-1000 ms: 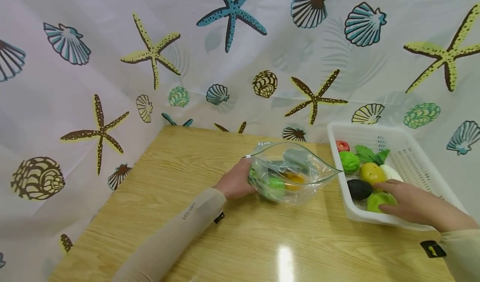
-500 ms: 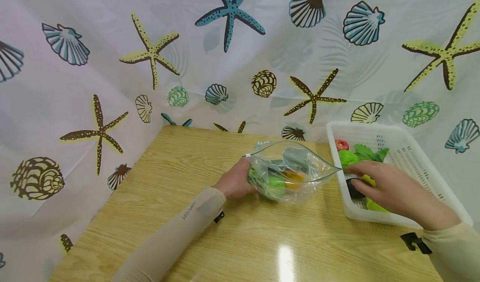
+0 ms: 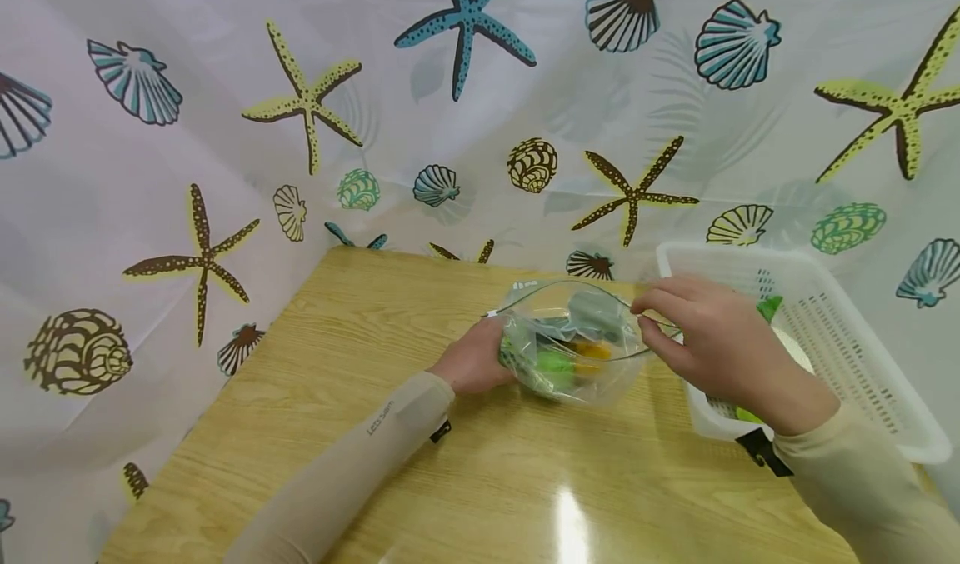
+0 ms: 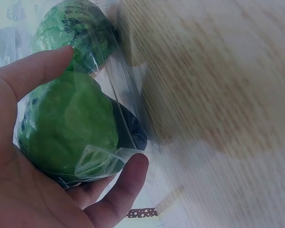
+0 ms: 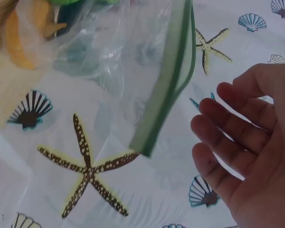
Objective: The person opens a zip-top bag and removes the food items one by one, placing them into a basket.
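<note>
Bag (image 5: 121, 47), crinkled clear plastic, lumpy green produce (image 4: 69, 123) inside

Your left hand (image 3: 474, 359) holds the side of a clear zip bag (image 3: 611, 387), a green piece (image 3: 553, 371) and an orange piece (image 3: 597, 351) inside, on the wooden table (image 3: 360, 322); your right hand (image 3: 723, 343) hovers just beside its open mouth, partly hiding a white basket (image 3: 877, 364), before a sheet (image 3: 97, 206) printed with starfish and shells

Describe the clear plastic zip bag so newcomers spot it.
On the light brown wooden table, find the white slotted plastic basket at the right. Left of it, the left hand holds the clear plastic zip bag, set apart by its green-edged mouth.
</note>
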The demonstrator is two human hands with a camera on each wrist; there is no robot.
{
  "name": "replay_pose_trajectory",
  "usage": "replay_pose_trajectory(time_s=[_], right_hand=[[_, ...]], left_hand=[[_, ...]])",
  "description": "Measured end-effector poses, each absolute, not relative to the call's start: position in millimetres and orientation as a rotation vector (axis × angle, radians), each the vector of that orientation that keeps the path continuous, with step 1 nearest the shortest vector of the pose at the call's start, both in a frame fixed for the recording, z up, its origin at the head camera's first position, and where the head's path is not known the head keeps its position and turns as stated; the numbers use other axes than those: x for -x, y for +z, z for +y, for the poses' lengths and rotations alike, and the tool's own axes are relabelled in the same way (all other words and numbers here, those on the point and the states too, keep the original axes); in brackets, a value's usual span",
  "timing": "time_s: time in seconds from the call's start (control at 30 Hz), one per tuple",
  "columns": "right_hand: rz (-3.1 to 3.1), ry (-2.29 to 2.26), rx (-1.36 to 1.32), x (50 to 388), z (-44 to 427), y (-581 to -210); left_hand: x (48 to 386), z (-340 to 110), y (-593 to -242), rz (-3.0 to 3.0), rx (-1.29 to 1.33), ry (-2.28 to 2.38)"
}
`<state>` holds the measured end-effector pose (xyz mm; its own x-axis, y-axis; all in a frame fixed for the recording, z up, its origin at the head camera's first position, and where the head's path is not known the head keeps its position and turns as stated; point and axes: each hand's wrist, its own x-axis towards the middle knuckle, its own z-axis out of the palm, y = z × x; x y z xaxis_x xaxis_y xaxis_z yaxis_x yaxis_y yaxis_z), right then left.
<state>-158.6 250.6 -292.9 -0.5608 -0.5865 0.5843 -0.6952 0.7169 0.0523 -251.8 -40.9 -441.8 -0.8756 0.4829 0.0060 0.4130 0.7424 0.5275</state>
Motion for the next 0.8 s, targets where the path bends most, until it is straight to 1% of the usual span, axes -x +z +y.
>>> replay_pose_trajectory(time_s=[0.27, 0.4, 0.6, 0.8], right_hand=[[-2.535, 0.345, -1.159, 167, 218, -306], [-2.695, 0.332, -1.195, 178, 203, -314], [-2.850, 0.300, -1.263, 195, 193, -326], [-2.991, 0.234, -1.372, 206, 183, -334]], left_hand=[[250, -42, -442, 2.810, -0.727, 0.781], [250, -41, -443, 2.816, -0.749, 0.778], [250, -40, -443, 2.809, -0.770, 0.774], [247, -42, -441, 2.827, -0.727, 0.755]])
